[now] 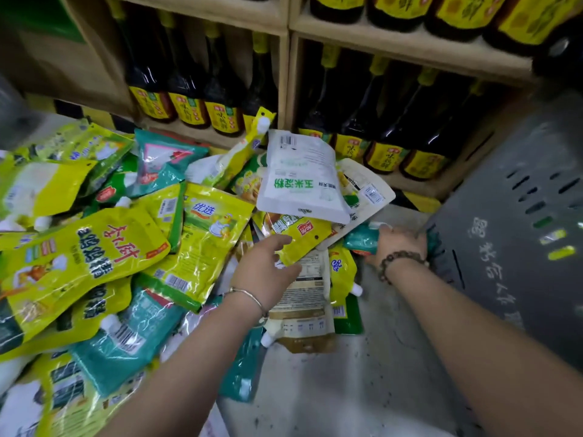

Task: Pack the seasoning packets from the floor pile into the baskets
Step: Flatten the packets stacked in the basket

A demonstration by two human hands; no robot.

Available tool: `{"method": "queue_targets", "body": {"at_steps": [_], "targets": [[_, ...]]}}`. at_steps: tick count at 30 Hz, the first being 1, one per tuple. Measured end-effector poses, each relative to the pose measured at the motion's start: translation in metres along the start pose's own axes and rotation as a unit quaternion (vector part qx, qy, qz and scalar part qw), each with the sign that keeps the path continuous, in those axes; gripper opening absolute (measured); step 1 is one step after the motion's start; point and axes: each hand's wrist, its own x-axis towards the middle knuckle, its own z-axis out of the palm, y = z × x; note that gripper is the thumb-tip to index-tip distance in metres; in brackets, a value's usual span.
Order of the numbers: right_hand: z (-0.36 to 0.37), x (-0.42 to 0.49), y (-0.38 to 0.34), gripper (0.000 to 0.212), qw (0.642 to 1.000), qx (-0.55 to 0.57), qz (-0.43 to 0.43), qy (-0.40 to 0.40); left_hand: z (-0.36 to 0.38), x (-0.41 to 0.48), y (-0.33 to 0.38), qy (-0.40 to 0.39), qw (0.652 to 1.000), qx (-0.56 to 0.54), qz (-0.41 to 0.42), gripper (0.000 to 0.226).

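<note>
The packets (104, 247) lie in a pile on the floor (347, 389), next to the grey basket (511, 216). The left hand (266, 269) is over them, its grip wide. The right hand (399, 244) has its grip around a teal packet (361, 239), just beside the basket.

Left hand (268, 266) reaches forward, fingers relaxed; right hand (399, 244) curls its fingers.
</note>
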Motion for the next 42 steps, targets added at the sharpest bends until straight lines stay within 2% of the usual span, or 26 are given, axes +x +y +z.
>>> {"method": "queue_targets", "body": {"at_steps": [4, 6, 8, 12, 15, 17, 19, 22, 23, 25, 27, 30, 33, 35, 37, 39, 40, 42], "targets": [[0.018, -0.011, 0.007, 0.027, 0.996, -0.020, -0.027, 0.084, 0.007, -0.002, -0.005, -0.015, 1.000, 0.003, -0.006, 0.043], [0.020, -0.017, 0.010, 0.020, 0.993, 0.017, -0.020, 0.116, 0.008, -0.004, -0.006, -0.015, 1.000, -0.013, -0.012, 0.041], [0.020, -0.027, 0.013, 0.017, 0.982, 0.100, -0.016, 0.160, 0.007, -0.007, -0.006, -0.011, 0.999, -0.028, -0.012, 0.038], [0.013, -0.049, 0.012, 0.028, 0.915, 0.327, 0.029, 0.234, 0.001, -0.009, -0.003, 0.009, 0.998, -0.064, -0.012, 0.033], [-0.009, -0.052, 0.009, 0.037, 0.866, 0.430, 0.075, 0.244, -0.005, -0.010, 0.004, 0.034, 0.994, -0.103, -0.001, 0.028], [-0.026, -0.057, 0.007, 0.034, 0.875, 0.423, 0.042, 0.229, -0.010, -0.011, 0.008, 0.044, 0.991, -0.126, 0.011, 0.026], [-0.041, -0.068, 0.004, 0.024, 0.887, 0.418, -0.035, 0.192, -0.014, -0.013, 0.013, 0.031, 0.986, -0.161, 0.029, 0.029], [-0.067, -0.091, 0.000, 0.015, 0.878, 0.442, -0.178, 0.056, -0.016, -0.018, 0.016, -0.017, 0.982, -0.180, 0.061, 0.051], [-0.077, -0.098, -0.001, 0.017, 0.862, 0.457, -0.219, -0.002, -0.017, -0.020, 0.016, -0.037, 0.982, -0.174, 0.064, 0.060], [-0.092, -0.111, -0.008, 0.021, 0.808, 0.511, -0.274, -0.098, -0.019, -0.028, 0.014, -0.094, 0.976, -0.189, 0.058, 0.077], [-0.102, -0.116, -0.017, 0.019, 0.754, 0.576, -0.286, -0.134, -0.022, -0.039, 0.012, -0.170, 0.954, -0.245, 0.038, 0.089], [-0.109, -0.115, -0.033, 0.015, 0.707, 0.647, -0.261, -0.114, -0.025, -0.048, 0.006, -0.217, 0.918, -0.330, 0.022, 0.089], [-0.113, -0.105, -0.050, 0.018, 0.708, 0.671, -0.217, -0.045, -0.029, -0.050, 0.001, -0.220, 0.915, -0.337, 0.019, 0.073], [-0.111, -0.096, -0.060, 0.018, 0.723, 0.660, -0.201, -0.013, -0.033, -0.049, -0.002, -0.205, 0.921, -0.332, 0.018, 0.055], [-0.106, -0.087, -0.071, 0.017, 0.744, 0.637, -0.202, -0.020, -0.036, -0.047, -0.005, -0.157, 0.932, -0.327, -0.002, 0.038], [-0.102, -0.072, -0.083, 0.011, 0.734, 0.655, -0.177, -0.037, -0.036, -0.043, -0.011, -0.092, 0.940, -0.326, -0.039, 0.026], [-0.101, -0.060, -0.087, 0.007, 0.727, 0.671, -0.141, -0.022, -0.035, -0.042, -0.013, -0.064, 0.940, -0.330, -0.056, 0.023], [-0.097, -0.027, -0.090, 0.024, 0.712, 0.700, -0.019, 0.046, -0.035, -0.040, -0.019, -0.018, 0.935, -0.346, -0.079, 0.017]]}}
